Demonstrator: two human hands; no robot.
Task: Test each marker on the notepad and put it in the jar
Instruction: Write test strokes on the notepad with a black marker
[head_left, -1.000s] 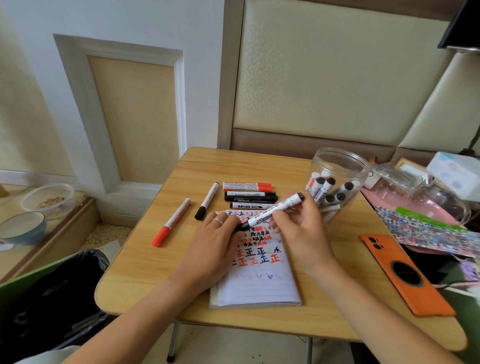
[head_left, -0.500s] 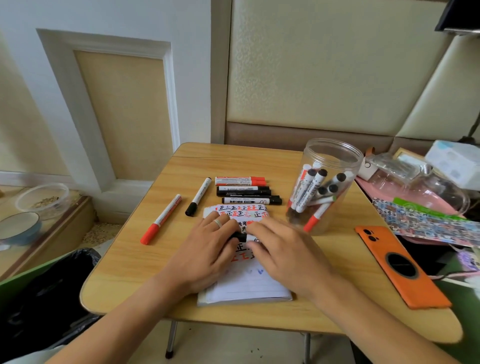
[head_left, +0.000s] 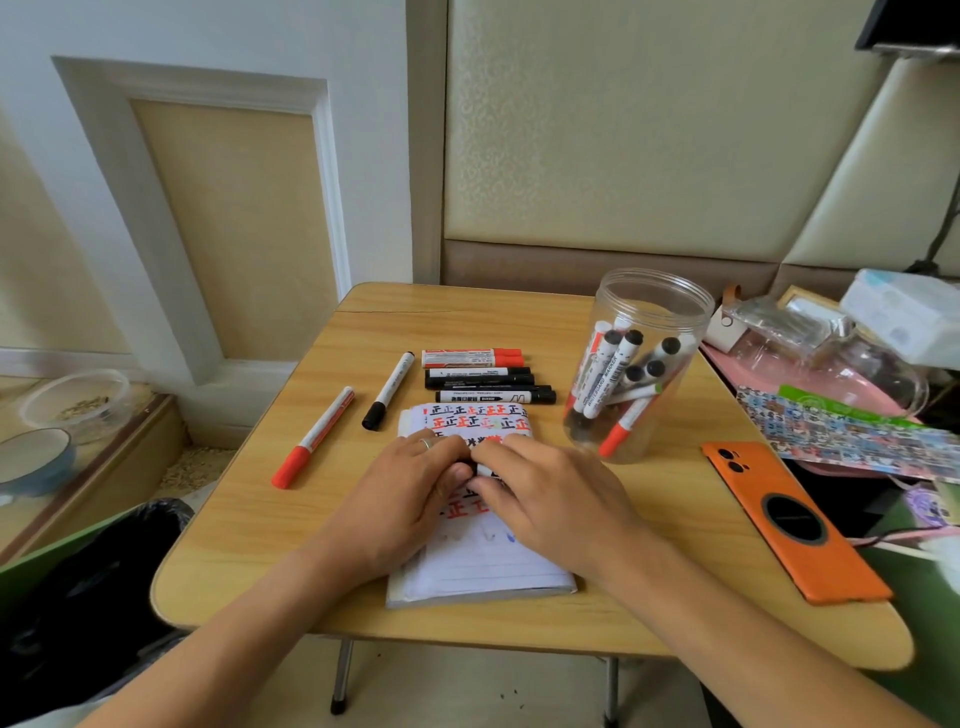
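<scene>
The head view showed both hands meeting over the notepad (head_left: 483, 566), the left hand (head_left: 410, 493) and right hand (head_left: 550, 493) pinching one marker (head_left: 480, 470) between them, mostly hidden. The jar (head_left: 644, 364) stood beyond the notepad, nearer the right hand.

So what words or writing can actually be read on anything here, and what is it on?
"WHITEBOARD MARKER": on a marker standing in the jar.
"正", repeated in black and red: on the notepad.
Print on the four markers lying in a row: too small to read.
Patterned sheet at the right: too blurred to read.
</scene>
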